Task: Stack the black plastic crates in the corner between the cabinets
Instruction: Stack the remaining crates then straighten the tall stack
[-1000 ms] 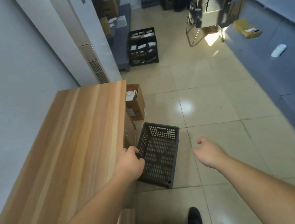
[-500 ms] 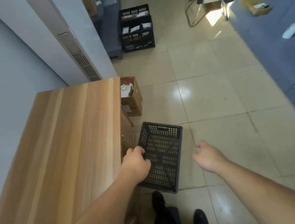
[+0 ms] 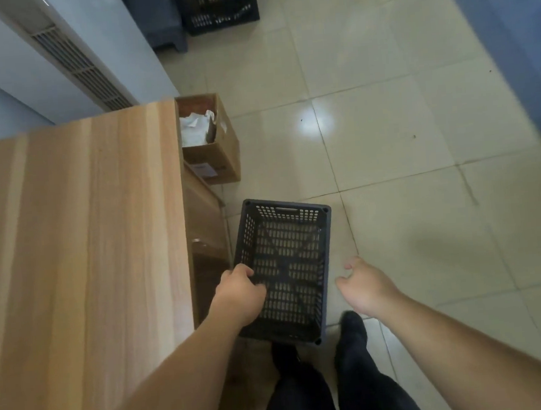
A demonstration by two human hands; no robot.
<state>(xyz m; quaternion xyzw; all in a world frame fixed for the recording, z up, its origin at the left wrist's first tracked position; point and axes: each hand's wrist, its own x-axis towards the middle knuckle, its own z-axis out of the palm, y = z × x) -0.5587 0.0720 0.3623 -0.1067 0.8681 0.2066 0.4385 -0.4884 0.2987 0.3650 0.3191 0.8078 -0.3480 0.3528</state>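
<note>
An empty black perforated plastic crate (image 3: 289, 235) hangs just above the tiled floor, right of the wooden cabinet (image 3: 82, 252). My left hand (image 3: 240, 296) grips the crate's left rim, fingers hooked inside. My right hand (image 3: 364, 283) hovers to the right of the crate, fingers loosely curled and holding nothing, not touching it. More black crates (image 3: 219, 6) stand stacked at the top of the view, beside a dark grey unit (image 3: 157, 22).
An open cardboard box (image 3: 222, 144) with white papers sits on the floor against the cabinet's far end. A white vented unit (image 3: 83, 67) stands behind the cabinet. A dark blue surface (image 3: 515, 40) runs along the right. My legs and shoes show below the crate.
The view has tilted down and moved forward; the far crates have slid to the top edge. My left hand keeps its hold on the crate, and my legs have come into view.
</note>
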